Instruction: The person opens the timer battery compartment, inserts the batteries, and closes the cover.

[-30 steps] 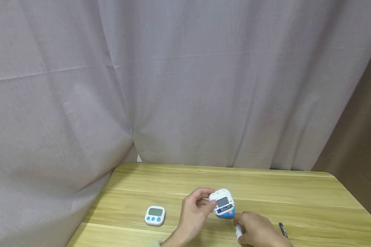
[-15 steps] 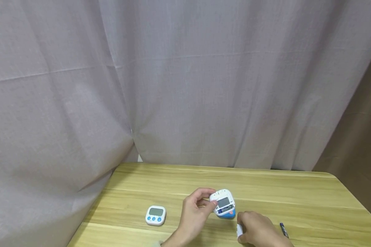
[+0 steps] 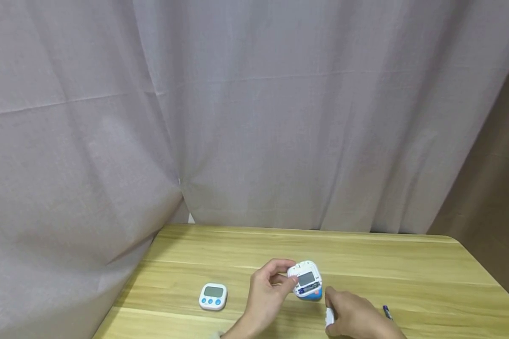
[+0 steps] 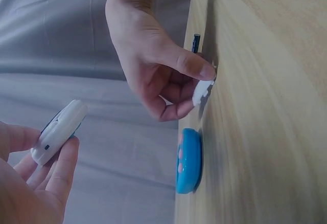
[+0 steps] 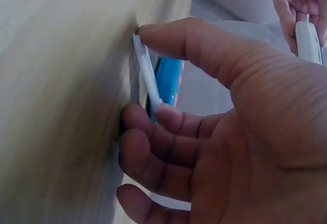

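Note:
In the head view my left hand [image 3: 268, 296] holds a white digital timer [image 3: 304, 273] off the table between thumb and fingers. A grey display and a blue battery [image 3: 308, 288] in an uncovered slot show on its upward side. To its right, my right hand [image 3: 356, 313] pinches a small white plastic cover [image 3: 330, 318] between thumb and fingertips, close to the tabletop. The right wrist view shows this cover [image 5: 145, 70] edge-on. A blue piece with pink buttons [image 4: 189, 161] lies on the table, apart from both hands, partly hidden behind the timer in the head view.
Another white timer with blue buttons [image 3: 213, 296] lies on the wooden table [image 3: 237, 245], left of my left hand. A loose battery [image 3: 387, 311] lies right of my right hand, partly hidden by it. A grey curtain [image 3: 254, 117] hangs behind the table.
My right hand has shifted very slightly to the right with the white cover, which has turned a little. My left hand and the timer stay nearly still.

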`<move>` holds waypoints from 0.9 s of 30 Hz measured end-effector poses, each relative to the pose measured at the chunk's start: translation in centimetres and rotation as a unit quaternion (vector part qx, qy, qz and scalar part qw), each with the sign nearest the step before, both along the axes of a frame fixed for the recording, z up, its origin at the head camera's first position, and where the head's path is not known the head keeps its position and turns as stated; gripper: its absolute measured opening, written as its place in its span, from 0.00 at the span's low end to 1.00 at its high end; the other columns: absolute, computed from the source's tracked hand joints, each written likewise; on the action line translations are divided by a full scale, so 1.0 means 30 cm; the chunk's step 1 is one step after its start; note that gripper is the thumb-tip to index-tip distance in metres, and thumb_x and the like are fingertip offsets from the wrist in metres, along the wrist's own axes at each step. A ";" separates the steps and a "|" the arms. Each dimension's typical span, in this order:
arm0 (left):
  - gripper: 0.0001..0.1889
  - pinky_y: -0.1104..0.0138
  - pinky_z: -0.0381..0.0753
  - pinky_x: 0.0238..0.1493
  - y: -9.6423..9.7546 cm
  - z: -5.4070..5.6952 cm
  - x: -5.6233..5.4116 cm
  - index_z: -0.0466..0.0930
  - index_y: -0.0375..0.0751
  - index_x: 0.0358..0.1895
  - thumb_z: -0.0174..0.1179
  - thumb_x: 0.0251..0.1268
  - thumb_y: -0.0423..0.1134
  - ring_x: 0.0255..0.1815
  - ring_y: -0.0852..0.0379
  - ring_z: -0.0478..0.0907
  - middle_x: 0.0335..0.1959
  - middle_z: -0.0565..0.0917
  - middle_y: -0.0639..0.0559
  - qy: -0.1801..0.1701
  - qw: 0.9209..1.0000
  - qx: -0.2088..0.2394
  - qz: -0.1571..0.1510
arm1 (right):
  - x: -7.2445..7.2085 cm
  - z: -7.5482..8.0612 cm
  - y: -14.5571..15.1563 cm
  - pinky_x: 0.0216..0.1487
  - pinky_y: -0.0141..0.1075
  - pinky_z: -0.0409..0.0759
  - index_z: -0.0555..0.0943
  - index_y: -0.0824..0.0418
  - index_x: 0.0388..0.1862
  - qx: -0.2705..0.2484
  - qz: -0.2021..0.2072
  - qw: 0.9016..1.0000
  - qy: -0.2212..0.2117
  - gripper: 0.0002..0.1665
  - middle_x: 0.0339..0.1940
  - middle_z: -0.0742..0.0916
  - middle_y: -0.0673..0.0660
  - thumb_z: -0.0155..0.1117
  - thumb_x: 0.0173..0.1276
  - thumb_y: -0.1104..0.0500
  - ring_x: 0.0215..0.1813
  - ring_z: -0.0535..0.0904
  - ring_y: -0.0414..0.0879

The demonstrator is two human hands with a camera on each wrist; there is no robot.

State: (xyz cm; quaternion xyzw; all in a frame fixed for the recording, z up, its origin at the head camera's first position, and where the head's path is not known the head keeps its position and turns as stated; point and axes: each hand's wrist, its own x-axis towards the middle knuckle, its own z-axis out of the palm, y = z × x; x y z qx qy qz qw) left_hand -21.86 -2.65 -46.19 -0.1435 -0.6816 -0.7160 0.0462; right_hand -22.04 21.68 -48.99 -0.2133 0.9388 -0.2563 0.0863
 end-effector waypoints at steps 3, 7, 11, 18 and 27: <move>0.16 0.71 0.91 0.41 0.000 -0.002 -0.001 0.87 0.40 0.53 0.69 0.64 0.26 0.38 0.61 0.88 0.47 0.90 0.47 -0.005 1.000 -0.002 0.004 | -0.002 -0.003 0.002 0.24 0.32 0.70 0.74 0.51 0.37 -0.009 0.007 1.000 0.002 0.27 0.24 0.79 0.41 0.84 0.45 0.58 0.26 0.71 0.34; 0.16 0.70 0.91 0.40 -0.001 -0.004 -0.003 0.87 0.41 0.53 0.69 0.63 0.26 0.37 0.61 0.88 0.46 0.90 0.48 -0.007 1.000 -0.002 0.007 | -0.006 -0.007 0.003 0.25 0.31 0.70 0.73 0.51 0.37 -0.028 0.024 0.999 0.009 0.29 0.25 0.79 0.41 0.86 0.44 0.59 0.27 0.71 0.32; 0.16 0.70 0.92 0.41 0.000 -0.004 -0.005 0.87 0.40 0.54 0.69 0.64 0.26 0.37 0.61 0.88 0.47 0.90 0.47 0.000 1.000 0.002 0.004 | -0.010 -0.010 -0.001 0.25 0.30 0.70 0.72 0.52 0.38 -0.051 0.040 0.998 0.010 0.31 0.25 0.79 0.42 0.87 0.44 0.62 0.27 0.71 0.31; 0.15 0.71 0.91 0.41 -0.001 0.002 0.000 0.86 0.39 0.54 0.69 0.64 0.26 0.37 0.61 0.88 0.47 0.90 0.44 0.006 1.000 0.005 0.004 | -0.025 -0.017 -0.011 0.24 0.28 0.71 0.72 0.55 0.36 -0.115 0.062 0.991 -0.036 0.28 0.24 0.78 0.43 0.81 0.46 0.72 0.26 0.71 0.31; 0.15 0.73 0.90 0.40 -0.004 0.007 -0.001 0.86 0.40 0.54 0.70 0.64 0.27 0.38 0.61 0.87 0.48 0.90 0.44 -0.002 1.000 0.006 0.007 | -0.029 0.000 -0.022 0.20 0.26 0.67 0.74 0.57 0.35 -0.159 0.065 0.983 -0.070 0.21 0.21 0.77 0.41 0.80 0.55 0.68 0.23 0.69 0.32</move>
